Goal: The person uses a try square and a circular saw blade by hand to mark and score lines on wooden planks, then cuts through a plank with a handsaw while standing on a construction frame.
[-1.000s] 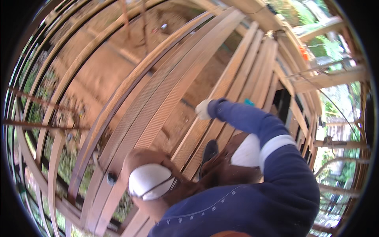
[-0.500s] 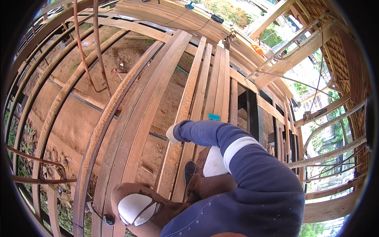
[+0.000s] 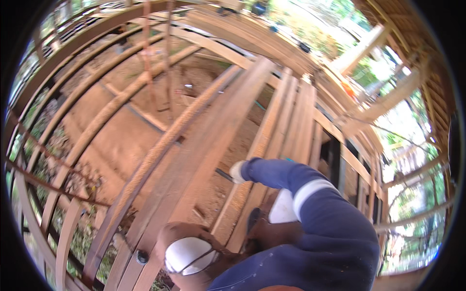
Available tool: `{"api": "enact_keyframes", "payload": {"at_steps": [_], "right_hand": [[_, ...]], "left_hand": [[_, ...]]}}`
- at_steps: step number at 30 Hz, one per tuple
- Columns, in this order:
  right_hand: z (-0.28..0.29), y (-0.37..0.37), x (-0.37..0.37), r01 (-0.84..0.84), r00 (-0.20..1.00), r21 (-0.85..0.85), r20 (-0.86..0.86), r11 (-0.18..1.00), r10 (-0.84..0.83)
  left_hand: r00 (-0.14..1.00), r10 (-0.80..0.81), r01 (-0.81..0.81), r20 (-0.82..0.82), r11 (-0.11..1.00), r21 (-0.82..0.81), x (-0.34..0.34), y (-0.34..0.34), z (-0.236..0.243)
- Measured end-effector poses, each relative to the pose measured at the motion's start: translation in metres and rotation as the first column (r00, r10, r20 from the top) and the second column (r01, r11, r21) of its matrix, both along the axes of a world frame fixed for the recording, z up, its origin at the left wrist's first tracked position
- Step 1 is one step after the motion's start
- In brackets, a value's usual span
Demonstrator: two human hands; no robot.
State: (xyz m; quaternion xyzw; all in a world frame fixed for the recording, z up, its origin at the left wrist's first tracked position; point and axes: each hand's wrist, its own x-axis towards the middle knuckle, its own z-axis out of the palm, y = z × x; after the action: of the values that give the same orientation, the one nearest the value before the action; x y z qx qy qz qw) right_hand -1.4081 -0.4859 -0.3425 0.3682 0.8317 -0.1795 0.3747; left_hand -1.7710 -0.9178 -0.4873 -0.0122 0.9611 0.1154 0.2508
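My right arm in a blue sleeve with a white band reaches across the middle of the view. At its end, my right hand point(image 3: 236, 171) in a pale glove is at the left edge of a narrow wooden board point(image 3: 261, 140) strewn with sawdust. Motion blur and the angle hide its fingers, so what it holds, if anything, does not show. My left hand is out of view. Wide brown planks point(image 3: 199, 162) lie left of the glove, across a gap over bare soil. My bent knees with white pads point(image 3: 190, 254) are close to the boards.
Curved, sawdust-covered beams point(image 3: 160, 133) span the soil at left, with upright reddish rods point(image 3: 147, 58) among them. A small black round object point(image 3: 141, 257) rests on the near planks. Stacked long boards point(image 3: 242, 31) lie at the back; timber posts point(image 3: 388, 99) stand at right.
The whole scene has shifted right and slightly downward as my head turned, and the picture is now blurred. The gloved right hand remains at the same sawdust-strewn board.
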Motion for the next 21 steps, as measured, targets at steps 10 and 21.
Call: {"api": "enact_keyframes", "payload": {"at_steps": [10,21], "right_hand": [[-0.029,0.012,-0.005,-0.078,0.996,-0.019,-0.035,0.997,0.078],[-0.044,0.014,0.01,-0.071,0.991,-0.013,-0.113,0.997,0.07]], "left_hand": [[0.988,0.152,-0.152,0.011,0.988,0.011,-0.024,-0.002,0.007],[0.943,0.332,-0.329,-0.006,0.936,0.126,-0.061,-0.054,0.02]]}}
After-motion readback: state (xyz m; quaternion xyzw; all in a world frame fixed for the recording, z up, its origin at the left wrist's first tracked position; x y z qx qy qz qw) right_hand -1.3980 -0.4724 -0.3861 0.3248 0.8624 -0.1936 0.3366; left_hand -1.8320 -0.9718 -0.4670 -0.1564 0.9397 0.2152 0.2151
